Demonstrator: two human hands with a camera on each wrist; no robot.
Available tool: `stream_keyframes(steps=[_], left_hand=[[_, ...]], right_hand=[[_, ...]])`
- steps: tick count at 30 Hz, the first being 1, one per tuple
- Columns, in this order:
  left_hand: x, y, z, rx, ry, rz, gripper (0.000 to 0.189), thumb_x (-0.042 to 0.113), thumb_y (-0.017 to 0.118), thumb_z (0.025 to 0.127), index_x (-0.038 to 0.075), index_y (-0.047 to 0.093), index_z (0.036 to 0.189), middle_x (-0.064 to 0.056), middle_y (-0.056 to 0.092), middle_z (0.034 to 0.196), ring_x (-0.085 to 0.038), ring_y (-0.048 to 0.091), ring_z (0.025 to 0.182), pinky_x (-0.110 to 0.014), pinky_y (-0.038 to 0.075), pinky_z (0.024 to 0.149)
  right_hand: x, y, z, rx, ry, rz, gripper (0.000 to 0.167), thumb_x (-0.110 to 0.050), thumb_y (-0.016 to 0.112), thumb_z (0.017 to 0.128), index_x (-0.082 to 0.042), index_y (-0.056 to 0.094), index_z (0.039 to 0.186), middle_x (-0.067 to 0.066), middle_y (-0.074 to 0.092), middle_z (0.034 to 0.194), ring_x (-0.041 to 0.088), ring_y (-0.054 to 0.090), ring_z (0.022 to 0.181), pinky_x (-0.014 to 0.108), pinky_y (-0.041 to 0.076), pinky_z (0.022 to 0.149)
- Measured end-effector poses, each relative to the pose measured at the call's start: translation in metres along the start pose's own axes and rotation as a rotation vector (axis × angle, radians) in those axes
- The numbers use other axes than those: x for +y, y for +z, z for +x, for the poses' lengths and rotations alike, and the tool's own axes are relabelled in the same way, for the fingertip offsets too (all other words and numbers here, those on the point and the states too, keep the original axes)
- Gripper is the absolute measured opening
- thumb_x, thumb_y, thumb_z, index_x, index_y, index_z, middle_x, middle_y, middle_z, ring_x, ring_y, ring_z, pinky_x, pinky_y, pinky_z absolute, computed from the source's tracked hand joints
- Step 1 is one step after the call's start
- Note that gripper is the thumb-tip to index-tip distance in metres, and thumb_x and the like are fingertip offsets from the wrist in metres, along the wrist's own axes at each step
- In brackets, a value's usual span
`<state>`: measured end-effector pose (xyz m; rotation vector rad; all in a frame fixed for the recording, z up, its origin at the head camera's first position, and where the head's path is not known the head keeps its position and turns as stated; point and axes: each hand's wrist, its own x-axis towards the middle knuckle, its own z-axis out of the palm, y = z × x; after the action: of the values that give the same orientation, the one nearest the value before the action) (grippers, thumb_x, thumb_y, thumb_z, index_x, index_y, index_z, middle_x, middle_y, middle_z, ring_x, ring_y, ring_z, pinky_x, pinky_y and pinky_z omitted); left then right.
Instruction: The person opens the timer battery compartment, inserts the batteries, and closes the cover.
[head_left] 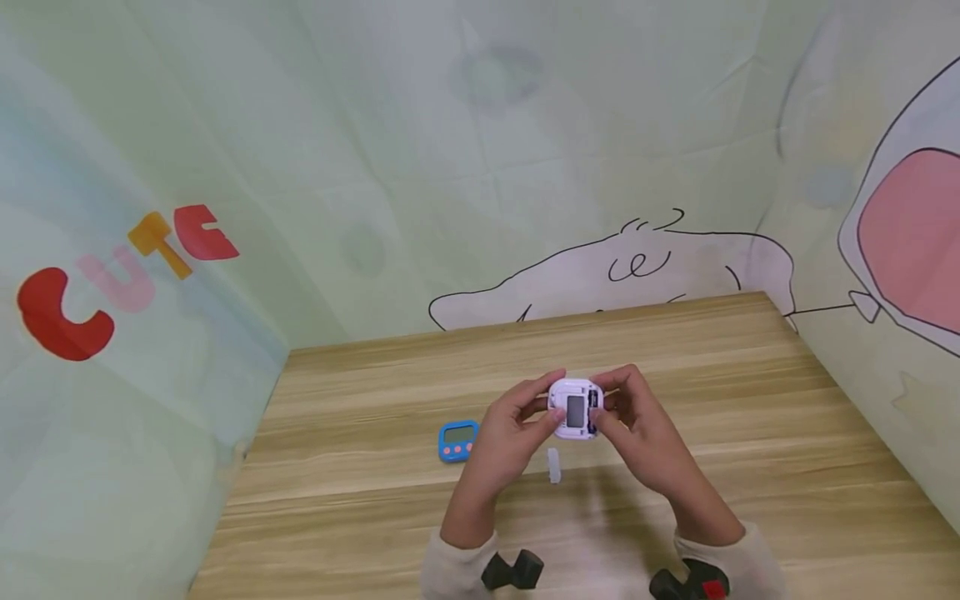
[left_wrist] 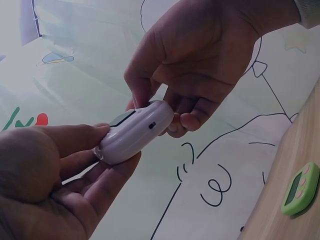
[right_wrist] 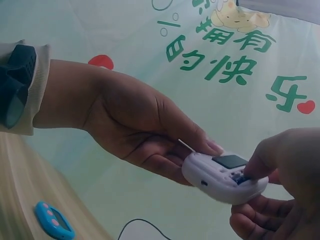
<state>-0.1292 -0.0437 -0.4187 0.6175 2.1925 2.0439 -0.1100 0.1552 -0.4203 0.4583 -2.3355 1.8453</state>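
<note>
Above the wooden table, both hands hold a white digital timer [head_left: 561,415], its back facing up toward me. The left hand [head_left: 510,429] pinches its left side between thumb and fingers. On the other side, the right hand [head_left: 641,433] grips the edge, and its thumb rests on an uncovered battery slot. A dark battery [right_wrist: 241,178] shows in that slot, partly hidden under the thumb. A dark grey rectangle [head_left: 575,411] sits mid-back. Below the hands, a small white battery cover [head_left: 554,465] lies on the table.
A blue timer [head_left: 457,442] lies on the table [head_left: 337,500] left of the left hand, partly covered by it. In the left wrist view, a green timer [left_wrist: 301,189] also lies on the table. Printed cloth walls [head_left: 360,167] stand behind and beside the table.
</note>
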Motion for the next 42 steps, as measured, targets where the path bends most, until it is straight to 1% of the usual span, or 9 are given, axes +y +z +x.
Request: stream_keyframes(steps=[4,8,14,18,22,26,30,35,42], left_hand=[[0.001,-0.007,-0.001,0.026,0.005,-0.021,0.044,0.012,0.068,0.092,0.014,0.059,0.135,-0.006,0.058,0.129,-0.023,0.062,0.111,-0.032,0.056,0.086],[0.002,-0.014,-0.001,0.085,0.023,-0.061,0.044,0.008,0.067,0.093,0.009,0.058,0.135,-0.010,0.058,0.129,-0.026,0.061,0.111,-0.033,0.056,0.085],[0.004,-0.022,0.000,0.177,0.062,-0.114,0.045,0.002,0.066,0.092,0.009,0.057,0.136,-0.014,0.058,0.127,-0.024,0.062,0.108,-0.026,0.056,0.081],[0.004,-0.025,-0.001,0.200,0.074,-0.121,0.046,0.001,0.066,0.092,0.009,0.057,0.136,-0.014,0.058,0.126,-0.022,0.062,0.108,-0.020,0.055,0.072],[0.005,-0.025,-0.001,0.188,0.080,-0.134,0.045,0.002,0.065,0.092,0.009,0.057,0.136,-0.014,0.058,0.127,-0.023,0.062,0.108,-0.021,0.055,0.076],[0.006,-0.024,-0.002,0.183,0.077,-0.138,0.045,0.003,0.066,0.092,0.009,0.057,0.136,-0.013,0.058,0.126,-0.022,0.062,0.108,-0.022,0.055,0.078],[0.006,-0.024,-0.003,0.183,0.077,-0.143,0.045,0.002,0.066,0.092,0.008,0.057,0.136,-0.014,0.058,0.126,-0.022,0.062,0.107,-0.023,0.056,0.078],[0.006,-0.024,-0.004,0.181,0.082,-0.138,0.045,0.002,0.066,0.092,0.008,0.058,0.135,-0.014,0.058,0.126,-0.023,0.062,0.106,-0.026,0.056,0.083],[0.009,-0.024,-0.004,0.176,0.071,-0.136,0.046,0.003,0.066,0.092,0.010,0.057,0.136,-0.015,0.057,0.127,-0.023,0.062,0.107,-0.019,0.054,0.069]], right_hand=[[0.001,0.002,0.002,-0.014,-0.032,0.039,0.037,-0.003,0.062,0.094,-0.012,0.049,0.127,0.007,0.056,0.116,0.027,0.059,0.095,0.030,0.056,0.077],[0.003,0.005,0.003,-0.043,-0.046,0.091,0.043,-0.006,0.064,0.094,-0.013,0.049,0.134,0.008,0.054,0.119,0.027,0.059,0.102,0.031,0.056,0.084],[0.011,0.010,0.004,-0.111,-0.038,0.052,0.040,-0.009,0.066,0.093,-0.016,0.052,0.130,0.010,0.057,0.114,0.023,0.060,0.102,0.033,0.055,0.087],[0.021,0.015,0.005,-0.175,-0.077,-0.063,0.036,-0.013,0.070,0.091,-0.017,0.056,0.124,0.007,0.060,0.109,0.018,0.060,0.101,0.032,0.054,0.090],[0.029,0.020,0.006,-0.199,-0.111,-0.192,0.034,-0.019,0.073,0.089,-0.017,0.059,0.119,0.002,0.060,0.107,0.017,0.060,0.103,0.031,0.052,0.093],[0.039,0.025,0.008,-0.208,-0.087,-0.261,0.039,-0.019,0.076,0.086,-0.015,0.060,0.121,0.000,0.060,0.109,0.020,0.060,0.105,0.037,0.052,0.094],[0.058,0.031,0.010,-0.248,-0.068,-0.336,0.044,-0.018,0.077,0.084,-0.010,0.060,0.124,0.003,0.062,0.116,0.022,0.058,0.109,0.044,0.050,0.094],[0.079,0.039,0.011,-0.347,-0.064,-0.447,0.053,-0.018,0.078,0.082,-0.005,0.058,0.129,0.013,0.059,0.128,0.030,0.053,0.121,0.049,0.045,0.101],[0.087,0.041,0.003,-0.470,-0.097,-0.686,0.066,-0.024,0.082,0.074,0.000,0.058,0.130,0.017,0.056,0.127,0.034,0.052,0.118,0.047,0.045,0.100]])
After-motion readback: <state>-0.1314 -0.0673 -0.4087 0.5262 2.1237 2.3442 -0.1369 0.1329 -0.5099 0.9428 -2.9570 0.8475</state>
